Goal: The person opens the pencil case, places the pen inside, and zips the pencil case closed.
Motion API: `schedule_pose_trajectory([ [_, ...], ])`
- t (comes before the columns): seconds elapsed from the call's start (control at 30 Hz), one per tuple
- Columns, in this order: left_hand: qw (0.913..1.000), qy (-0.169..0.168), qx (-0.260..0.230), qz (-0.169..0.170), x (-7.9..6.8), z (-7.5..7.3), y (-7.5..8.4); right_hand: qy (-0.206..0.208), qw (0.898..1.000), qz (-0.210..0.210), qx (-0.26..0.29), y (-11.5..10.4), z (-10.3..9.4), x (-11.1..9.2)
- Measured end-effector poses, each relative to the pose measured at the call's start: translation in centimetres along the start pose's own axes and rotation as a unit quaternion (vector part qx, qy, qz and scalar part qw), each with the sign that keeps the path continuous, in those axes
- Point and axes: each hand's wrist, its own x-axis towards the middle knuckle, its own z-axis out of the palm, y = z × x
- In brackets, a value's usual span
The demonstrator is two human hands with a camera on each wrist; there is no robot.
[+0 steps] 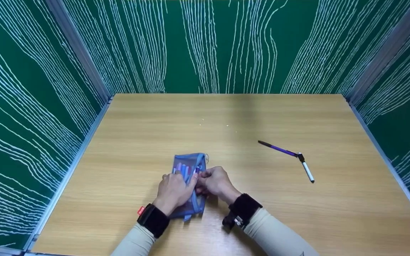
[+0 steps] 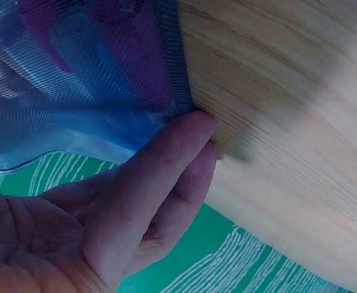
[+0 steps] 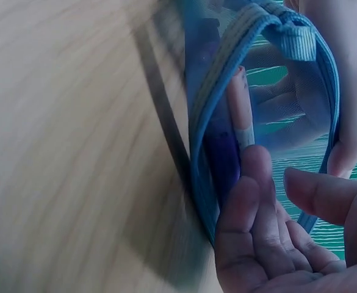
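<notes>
A blue mesh zip pencil case (image 1: 198,206) with several pens and markers inside lies near the front of the table. My left hand (image 1: 174,190) grips it from the left, and the left wrist view shows fingertips (image 2: 193,125) at its edge. At the right side, my right hand (image 1: 217,181) has its fingers bent at the unzipped mouth, the thumb apart from them. The right wrist view shows a purple marker (image 3: 223,146) and a pen with a pale orange end (image 3: 240,97) within the opening, right by these fingertips.
To the right on the wooden table (image 1: 148,124) lie a purple pen with a black end (image 1: 279,148) and a white marker with a black cap (image 1: 308,171), their ends meeting. Green panels (image 1: 174,46) with white wavy lines rise at the back and both sides.
</notes>
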Motion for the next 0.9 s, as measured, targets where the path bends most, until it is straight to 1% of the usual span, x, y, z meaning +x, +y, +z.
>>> schedule_pose_trajectory([
  [0.13,1.0,-0.003,0.002,-0.004,0.0,0.0,0.0,0.004,1.0,-0.006,-0.01,0.0,-0.6,-0.1],
  [0.27,0.9999,-0.007,0.006,-0.006,0.0,-0.1,0.0,0.011,0.999,-0.019,-0.036,0.0,-1.3,-0.2],
  [0.37,0.9998,-0.004,0.021,0.001,0.0,-0.1,0.0,0.018,0.998,-0.028,-0.06,0.0,-1.8,-0.3],
  [0.5,0.9992,0.001,0.039,0.009,0.1,0.1,-0.1,0.024,0.996,-0.031,-0.081,0.2,-2.4,-0.6],
  [0.6,0.9993,-0.005,0.037,0.005,0.1,0.1,-0.1,0.027,0.995,-0.029,-0.09,0.2,-2.9,-0.8],
  [0.77,0.9992,-0.017,0.035,-0.002,0.1,0.0,0.0,0.039,0.991,-0.042,-0.121,0.3,-3.6,-1.2],
  [0.9,0.9993,-0.023,0.03,-0.003,0.1,0.0,0.0,0.058,0.982,-0.064,-0.165,0.4,-4.3,-1.4],
])
